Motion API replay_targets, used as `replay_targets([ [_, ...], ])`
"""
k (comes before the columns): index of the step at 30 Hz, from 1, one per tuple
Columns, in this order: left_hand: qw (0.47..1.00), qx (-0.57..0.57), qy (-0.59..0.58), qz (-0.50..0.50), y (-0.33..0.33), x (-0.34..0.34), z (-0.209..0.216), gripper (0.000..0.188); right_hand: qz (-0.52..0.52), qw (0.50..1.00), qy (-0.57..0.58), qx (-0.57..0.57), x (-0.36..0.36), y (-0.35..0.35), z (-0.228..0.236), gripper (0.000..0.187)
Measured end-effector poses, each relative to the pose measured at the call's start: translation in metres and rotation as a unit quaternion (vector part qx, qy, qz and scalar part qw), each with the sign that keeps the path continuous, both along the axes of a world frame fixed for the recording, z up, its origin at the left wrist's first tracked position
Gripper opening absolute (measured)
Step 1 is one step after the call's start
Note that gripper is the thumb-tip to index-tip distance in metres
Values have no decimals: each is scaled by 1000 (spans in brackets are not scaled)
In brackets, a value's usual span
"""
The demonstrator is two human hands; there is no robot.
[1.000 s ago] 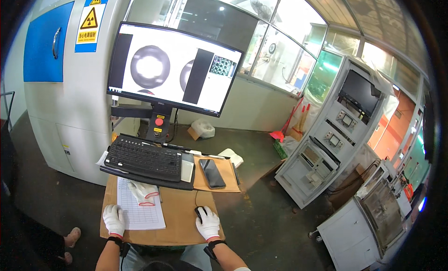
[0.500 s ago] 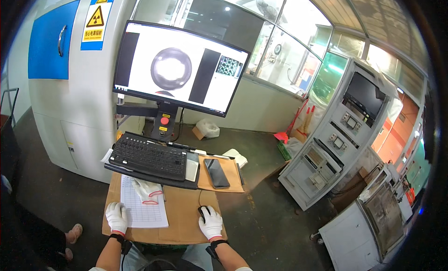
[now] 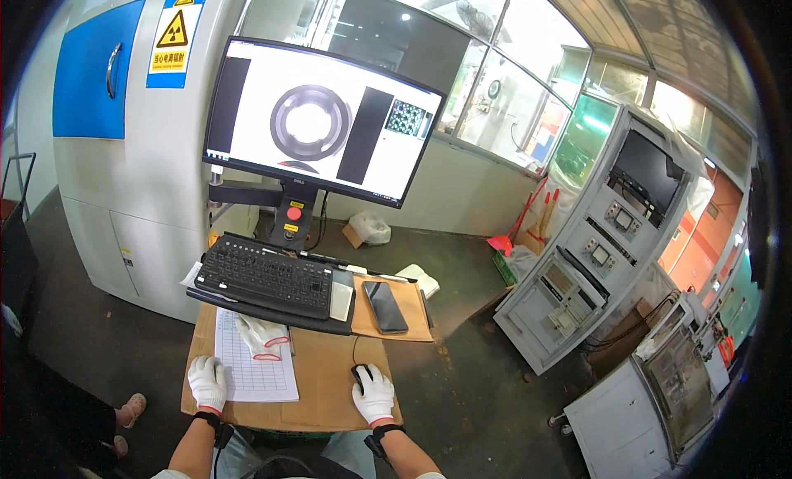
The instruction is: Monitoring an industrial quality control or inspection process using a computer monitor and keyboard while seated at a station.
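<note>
My right hand (image 3: 375,396), in a white knit glove, is wrapped over a black computer mouse (image 3: 358,378) on the cardboard-covered tabletop (image 3: 330,396). The mouse's cable runs up toward the keyboard shelf. My left hand (image 3: 207,382), gloved the same way, lies palm down at the left edge of a stack of printed table sheets (image 3: 256,380), holding nothing. A loose white glove (image 3: 262,339) with a red-trimmed cuff rests on top of the sheets. Above the desk, a tilted monitor (image 3: 307,120) shows a grey ring with a bright centre.
A black keyboard (image 3: 264,277) sits on a shelf beside a dark phone (image 3: 384,306). Below the monitor is a red push button (image 3: 294,214). A large cabinet (image 3: 148,198) with a blue door stands left, a grey instrument rack (image 3: 569,264) right. Someone's foot (image 3: 132,410) shows at lower left.
The picture on the monitor has changed from a smooth round disc to a ring with notches on its inner edge. Both hands stay in place; the view has shifted very slightly.
</note>
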State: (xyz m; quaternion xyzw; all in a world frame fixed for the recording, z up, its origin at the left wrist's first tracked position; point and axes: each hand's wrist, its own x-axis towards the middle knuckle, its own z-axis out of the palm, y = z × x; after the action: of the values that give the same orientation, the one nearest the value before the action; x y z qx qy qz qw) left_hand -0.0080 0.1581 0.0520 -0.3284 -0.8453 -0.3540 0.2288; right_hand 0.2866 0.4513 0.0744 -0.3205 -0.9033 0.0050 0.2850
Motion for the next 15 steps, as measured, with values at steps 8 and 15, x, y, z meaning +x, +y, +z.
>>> replay_targets([
  [8, 1000, -1, -6, 13, 2, -7, -13, 21, 11, 999, -6, -41, -2, 1, 5, 50],
  [15, 1000, 9, -3, 2, 0, 1, 4, 15, 13, 1000, 10, -5, -1, 0, 2, 48],
])
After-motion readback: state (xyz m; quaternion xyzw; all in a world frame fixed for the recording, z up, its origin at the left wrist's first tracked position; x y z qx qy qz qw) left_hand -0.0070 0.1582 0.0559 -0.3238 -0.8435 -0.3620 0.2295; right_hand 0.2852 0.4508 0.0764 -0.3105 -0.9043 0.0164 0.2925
